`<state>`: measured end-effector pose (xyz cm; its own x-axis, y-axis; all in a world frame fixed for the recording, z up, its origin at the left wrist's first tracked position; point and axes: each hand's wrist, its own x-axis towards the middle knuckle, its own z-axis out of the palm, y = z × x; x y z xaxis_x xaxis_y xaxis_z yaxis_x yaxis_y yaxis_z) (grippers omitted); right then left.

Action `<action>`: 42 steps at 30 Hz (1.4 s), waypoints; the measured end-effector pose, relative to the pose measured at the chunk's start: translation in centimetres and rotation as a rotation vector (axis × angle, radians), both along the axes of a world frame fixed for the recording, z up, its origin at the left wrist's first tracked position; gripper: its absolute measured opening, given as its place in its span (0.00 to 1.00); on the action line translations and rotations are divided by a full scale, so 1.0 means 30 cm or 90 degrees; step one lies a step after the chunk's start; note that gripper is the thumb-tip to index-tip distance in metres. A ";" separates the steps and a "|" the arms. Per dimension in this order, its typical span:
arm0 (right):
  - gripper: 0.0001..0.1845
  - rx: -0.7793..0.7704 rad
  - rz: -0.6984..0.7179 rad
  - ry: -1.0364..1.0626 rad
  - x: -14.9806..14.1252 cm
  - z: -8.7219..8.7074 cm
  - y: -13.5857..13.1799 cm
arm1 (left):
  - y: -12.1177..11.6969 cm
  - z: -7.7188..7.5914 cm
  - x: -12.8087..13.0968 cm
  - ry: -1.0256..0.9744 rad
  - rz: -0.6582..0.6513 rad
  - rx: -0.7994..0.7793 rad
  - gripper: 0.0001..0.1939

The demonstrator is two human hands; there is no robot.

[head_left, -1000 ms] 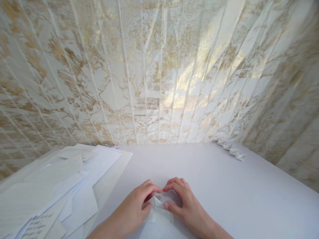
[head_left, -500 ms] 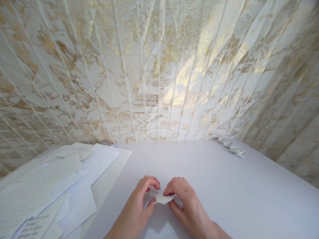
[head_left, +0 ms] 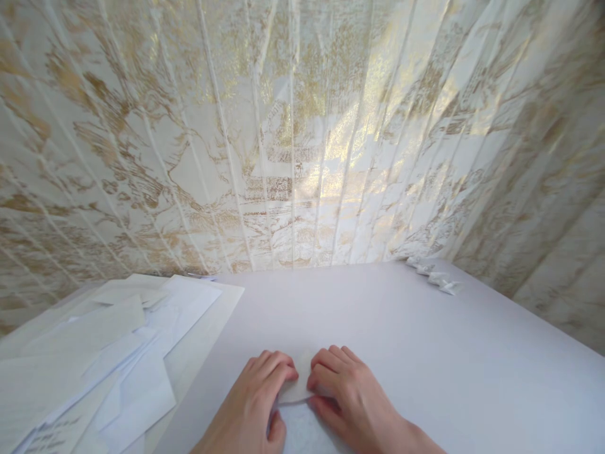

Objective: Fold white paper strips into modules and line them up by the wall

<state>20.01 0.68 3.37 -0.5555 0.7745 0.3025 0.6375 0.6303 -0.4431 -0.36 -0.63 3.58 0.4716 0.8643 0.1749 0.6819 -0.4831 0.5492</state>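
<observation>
A small white piece of folded paper is between my hands, low over the white table near the front. My left hand has its fingers curled onto the paper's left side, the thumb lower down and apart from the fingertips. On the right side, my right hand pinches the paper between bent fingers and thumb. Fingers cover both sides of the paper, so its full shape is hidden.
Loose white sheets and cut papers lie in a spread pile on the left, one with handwriting. Several small folded paper pieces sit in a row at the back right of the table. A gold-patterned curtain hangs behind.
The paper appears turned, showing a larger face than before. My left hand has come down with its fingers onto the paper. The view has shifted slightly.
</observation>
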 end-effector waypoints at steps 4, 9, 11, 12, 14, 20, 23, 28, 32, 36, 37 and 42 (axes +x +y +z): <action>0.11 -0.084 -0.020 0.080 0.026 -0.003 0.038 | 0.017 0.001 -0.002 0.021 0.027 -0.010 0.07; 0.10 -0.100 -0.046 0.082 0.028 -0.001 0.055 | 0.042 -0.020 -0.009 0.019 0.049 0.013 0.09; 0.11 -0.101 -0.070 0.079 0.023 -0.002 0.053 | 0.044 -0.023 -0.007 0.019 0.065 0.023 0.10; 0.11 -0.099 -0.082 0.077 0.020 -0.003 0.052 | 0.043 -0.024 -0.005 0.019 0.069 0.026 0.10; 0.12 -0.094 -0.097 0.069 0.015 -0.006 0.050 | 0.042 -0.025 -0.002 0.020 0.069 0.033 0.10; 0.12 -0.072 -0.108 0.045 0.006 -0.014 0.053 | 0.047 -0.029 0.002 0.038 0.073 0.045 0.09; 0.11 -0.064 -0.119 0.034 0.003 -0.015 0.061 | 0.053 -0.029 0.011 0.054 0.082 0.056 0.09; 0.11 -0.054 -0.126 0.016 -0.002 -0.013 0.069 | 0.056 -0.029 0.024 0.079 0.090 0.078 0.08; 0.10 -0.050 -0.125 0.006 -0.004 -0.011 0.067 | 0.049 -0.030 0.016 0.094 0.094 0.109 0.05; 0.10 -0.045 -0.122 0.000 -0.006 -0.011 0.065 | 0.027 -0.044 0.005 0.104 0.055 0.162 0.18; 0.10 -0.044 -0.122 0.000 -0.006 -0.012 0.065 | 0.018 -0.051 0.005 0.118 0.029 0.185 0.22; 0.11 -0.048 -0.123 0.004 -0.006 -0.012 0.062 | -0.024 -0.093 0.011 0.258 -0.066 0.381 0.26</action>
<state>19.81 2.53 3.02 -0.3932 0.8869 0.2423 0.7404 0.4617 -0.4885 -0.04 -1.35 0.79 0.6738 0.6227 0.3977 0.7100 -0.6947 -0.1152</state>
